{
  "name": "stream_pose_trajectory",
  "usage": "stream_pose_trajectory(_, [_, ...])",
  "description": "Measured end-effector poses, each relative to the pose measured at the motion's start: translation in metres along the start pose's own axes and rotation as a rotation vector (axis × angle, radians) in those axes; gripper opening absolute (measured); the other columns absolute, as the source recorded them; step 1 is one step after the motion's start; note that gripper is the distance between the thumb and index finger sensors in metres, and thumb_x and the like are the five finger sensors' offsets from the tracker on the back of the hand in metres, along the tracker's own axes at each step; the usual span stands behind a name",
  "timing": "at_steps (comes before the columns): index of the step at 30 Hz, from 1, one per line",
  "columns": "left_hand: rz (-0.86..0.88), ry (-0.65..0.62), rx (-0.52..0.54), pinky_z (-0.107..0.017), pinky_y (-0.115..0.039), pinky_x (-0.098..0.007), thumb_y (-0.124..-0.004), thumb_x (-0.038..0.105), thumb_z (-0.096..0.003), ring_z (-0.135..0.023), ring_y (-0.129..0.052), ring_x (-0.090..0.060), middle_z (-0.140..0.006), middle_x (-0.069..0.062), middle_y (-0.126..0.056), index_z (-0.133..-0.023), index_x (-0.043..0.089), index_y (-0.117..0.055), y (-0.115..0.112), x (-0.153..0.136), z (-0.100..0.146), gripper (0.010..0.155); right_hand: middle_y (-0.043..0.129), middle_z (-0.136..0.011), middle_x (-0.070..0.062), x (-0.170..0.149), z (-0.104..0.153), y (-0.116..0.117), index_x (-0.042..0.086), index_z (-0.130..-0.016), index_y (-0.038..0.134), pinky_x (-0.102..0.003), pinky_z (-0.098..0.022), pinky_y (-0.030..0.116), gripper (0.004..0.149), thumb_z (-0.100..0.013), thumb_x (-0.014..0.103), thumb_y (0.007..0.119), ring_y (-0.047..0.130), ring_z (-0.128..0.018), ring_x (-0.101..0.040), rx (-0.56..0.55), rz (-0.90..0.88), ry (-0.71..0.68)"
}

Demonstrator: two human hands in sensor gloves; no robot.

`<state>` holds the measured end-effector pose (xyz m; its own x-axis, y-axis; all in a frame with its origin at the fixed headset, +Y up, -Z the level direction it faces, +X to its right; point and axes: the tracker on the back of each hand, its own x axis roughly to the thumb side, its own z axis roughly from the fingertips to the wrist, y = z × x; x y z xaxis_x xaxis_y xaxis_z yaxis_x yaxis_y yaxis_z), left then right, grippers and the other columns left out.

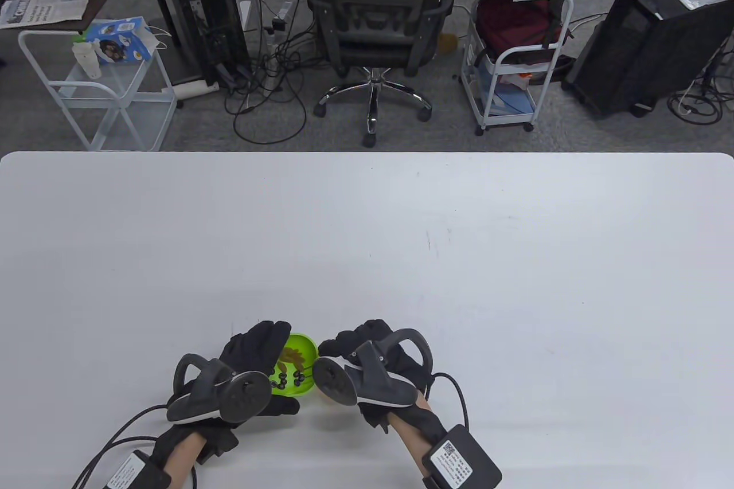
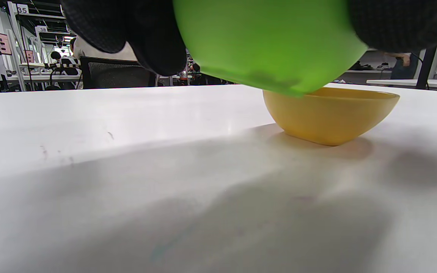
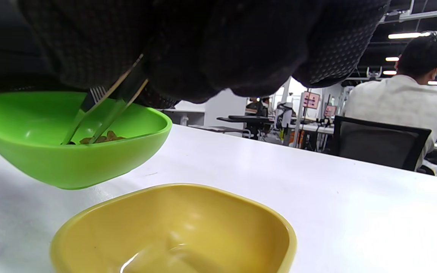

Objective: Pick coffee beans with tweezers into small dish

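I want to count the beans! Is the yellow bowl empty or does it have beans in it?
Empty. The right wrist view shows the yellow bowl bare inside; the beans are in the green bowl.

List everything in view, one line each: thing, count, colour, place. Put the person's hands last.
green dish: one, green, held off the table between the hands
coffee beans: several, brown, inside the green dish
tweezers: one, metal, tips down among the beans
yellow dish: one, yellow, on the table beside the green dish
table: one, white
office chair: one, black, beyond the table
left hand: black glove, holds the green dish
right hand: black glove, grips the tweezers
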<state>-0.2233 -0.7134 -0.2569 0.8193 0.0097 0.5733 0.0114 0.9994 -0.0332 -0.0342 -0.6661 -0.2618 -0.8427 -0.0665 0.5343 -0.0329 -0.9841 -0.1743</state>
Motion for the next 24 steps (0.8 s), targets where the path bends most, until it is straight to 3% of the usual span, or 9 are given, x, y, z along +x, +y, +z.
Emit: stream_pose_trajectory(24, [-0.034, -0.019, 0.026, -0.073, -0.071, -0.066, -0.074, 0.070, -0.0341, -0.096, -0.088, -0.045, -0.116, -0.036, -0.062, -0.118, -0.005, -0.045, 0.001, 0.005, 0.001, 0.116, 0.095, -0.050, 0.013, 0.018, -0.002, 0.012, 0.029, -0.075, 0.089, -0.048, -0.064, 0.080, 0.044, -0.035, 0.047, 0.080, 0.097, -0.035, -0.012, -0.013, 0.113, -0.028])
